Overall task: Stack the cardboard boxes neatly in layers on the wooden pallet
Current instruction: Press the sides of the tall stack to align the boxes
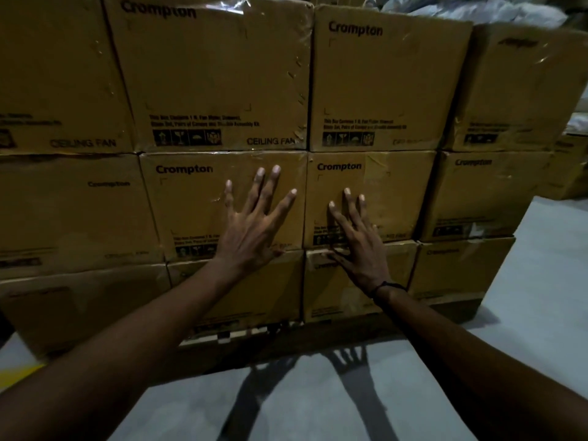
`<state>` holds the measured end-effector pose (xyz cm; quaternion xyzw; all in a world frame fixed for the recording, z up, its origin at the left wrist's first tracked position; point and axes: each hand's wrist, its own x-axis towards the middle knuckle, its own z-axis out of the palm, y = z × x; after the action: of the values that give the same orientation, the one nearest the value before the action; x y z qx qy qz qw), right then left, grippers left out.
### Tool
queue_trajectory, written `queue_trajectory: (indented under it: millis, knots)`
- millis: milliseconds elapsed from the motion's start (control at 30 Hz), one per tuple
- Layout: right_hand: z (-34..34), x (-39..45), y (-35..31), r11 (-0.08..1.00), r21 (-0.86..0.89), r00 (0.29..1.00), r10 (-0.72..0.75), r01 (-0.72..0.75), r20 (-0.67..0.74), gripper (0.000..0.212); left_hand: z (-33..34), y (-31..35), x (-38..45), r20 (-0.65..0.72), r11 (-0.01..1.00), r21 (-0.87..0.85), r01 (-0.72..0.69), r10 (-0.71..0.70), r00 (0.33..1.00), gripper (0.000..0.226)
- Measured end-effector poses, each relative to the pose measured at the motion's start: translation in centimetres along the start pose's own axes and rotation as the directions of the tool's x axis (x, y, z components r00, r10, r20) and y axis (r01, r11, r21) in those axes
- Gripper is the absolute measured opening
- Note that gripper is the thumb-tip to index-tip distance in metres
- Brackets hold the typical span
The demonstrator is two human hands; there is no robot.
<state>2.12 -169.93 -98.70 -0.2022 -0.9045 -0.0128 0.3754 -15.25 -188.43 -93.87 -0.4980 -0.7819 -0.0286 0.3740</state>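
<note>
2 flat, open hands, left hand [251, 232] and right hand [356, 246], press middle-row cardboard boxes [222, 202]; pushing evenly should bring their faces flush with neighbouring layers

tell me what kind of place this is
Most likely a warehouse or stockroom. Identical cardboard boxes printed "Crompton" and "CEILING FAN" stand stacked in layers, the floor is bare grey concrete, and both the left hand and right hand press flat against the stack.
</note>
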Motion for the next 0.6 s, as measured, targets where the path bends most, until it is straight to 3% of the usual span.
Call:
queue_trajectory:
  millis: [200, 400, 600]
  knots:
    - [0.4, 0.3, -0.9, 0.998, -0.035, 0.992, 0.049, -0.054, -0.119, 0.109, 0.1, 0.2, 0.0, -0.034, 1.0, 0.018, 0.012, -0.011, 0.999, 0.133]
    - [0.1, 0.3, -0.6, 1.0, 0.019, 0.993, 0.022, -0.02, -0.112, 0.106, 0.0, 0.2, 0.1, -0.041, 0.999, 0.041, 0.011, -0.01, 0.999, 0.132]
    - [0.1, 0.3, -0.5, 0.996, -0.07, 0.992, 0.04, -0.049, -0.123, 0.102, 0.0, 0.3, 0.1, -0.046, 1.0, 0.025, 0.017, -0.016, 0.999, 0.134]
